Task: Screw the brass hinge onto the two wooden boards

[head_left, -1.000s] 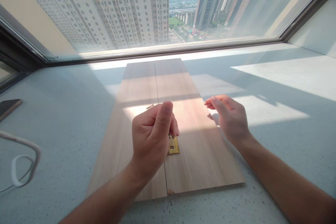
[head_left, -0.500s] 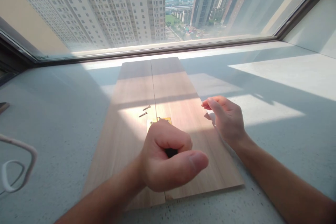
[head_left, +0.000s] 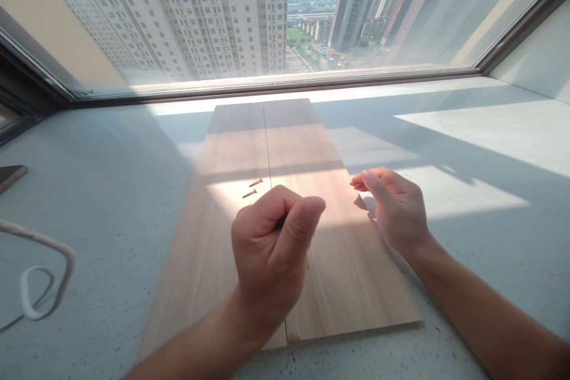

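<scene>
Wooden board bears two screws near the left hand.

Mid-frame, I see the left hand rolled back from its sideways turn, thumb now slanting up and right. It now hides the flat yellow metal hinge, while two slim brownish metal screws show where one did a second ago.

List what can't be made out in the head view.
Head view:
Left hand: any contents, hidden inside the fist.
Board seam: middle stretch, hidden by left hand.
Dark object: identity, cut off by left edge.
White cable: ends, cut off by left edge.
Screws: threads, too small.
</scene>
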`<state>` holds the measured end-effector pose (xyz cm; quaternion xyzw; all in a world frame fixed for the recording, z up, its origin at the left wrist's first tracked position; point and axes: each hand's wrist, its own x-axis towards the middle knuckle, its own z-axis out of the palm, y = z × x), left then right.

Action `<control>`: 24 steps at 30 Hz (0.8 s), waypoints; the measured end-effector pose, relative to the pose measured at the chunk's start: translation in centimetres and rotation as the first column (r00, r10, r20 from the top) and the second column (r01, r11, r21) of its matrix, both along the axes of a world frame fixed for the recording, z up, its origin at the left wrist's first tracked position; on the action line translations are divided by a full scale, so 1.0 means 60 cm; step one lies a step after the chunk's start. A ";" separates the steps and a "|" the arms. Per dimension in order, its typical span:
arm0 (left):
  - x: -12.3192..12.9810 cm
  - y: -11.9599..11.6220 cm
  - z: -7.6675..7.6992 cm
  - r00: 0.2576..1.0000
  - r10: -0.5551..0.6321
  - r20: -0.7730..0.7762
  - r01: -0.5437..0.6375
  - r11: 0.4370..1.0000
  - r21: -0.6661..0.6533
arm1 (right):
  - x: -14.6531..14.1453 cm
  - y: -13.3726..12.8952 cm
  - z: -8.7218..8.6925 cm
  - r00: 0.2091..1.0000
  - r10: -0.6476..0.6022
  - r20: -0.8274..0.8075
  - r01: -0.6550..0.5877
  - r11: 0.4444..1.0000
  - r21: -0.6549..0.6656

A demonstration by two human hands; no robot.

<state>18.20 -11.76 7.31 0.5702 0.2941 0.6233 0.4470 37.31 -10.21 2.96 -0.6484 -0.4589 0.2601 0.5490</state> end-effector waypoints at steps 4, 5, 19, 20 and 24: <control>0.017 -0.017 -0.003 0.993 0.098 0.061 -0.098 0.995 0.007 | 0.000 -0.001 -0.001 1.000 -0.007 0.011 0.007 1.000 -0.014; 0.020 -0.019 -0.005 0.993 0.085 0.086 -0.087 0.996 0.013 | -0.001 -0.002 -0.002 1.000 -0.007 0.013 0.007 1.000 -0.015; -0.005 0.007 0.002 0.886 -0.462 0.031 0.463 0.887 -0.002 | -0.010 -0.004 -0.003 0.999 0.019 0.027 -0.019 1.000 0.007; -0.010 0.014 0.003 0.849 -0.526 0.042 0.527 0.850 -0.018 | -0.011 -0.004 -0.002 1.000 0.013 0.013 -0.013 1.000 0.007; -0.018 0.035 0.016 0.690 -0.723 0.048 0.724 0.686 -0.077 | -0.012 -0.004 0.001 1.000 0.003 -0.020 -0.003 1.000 0.008</control>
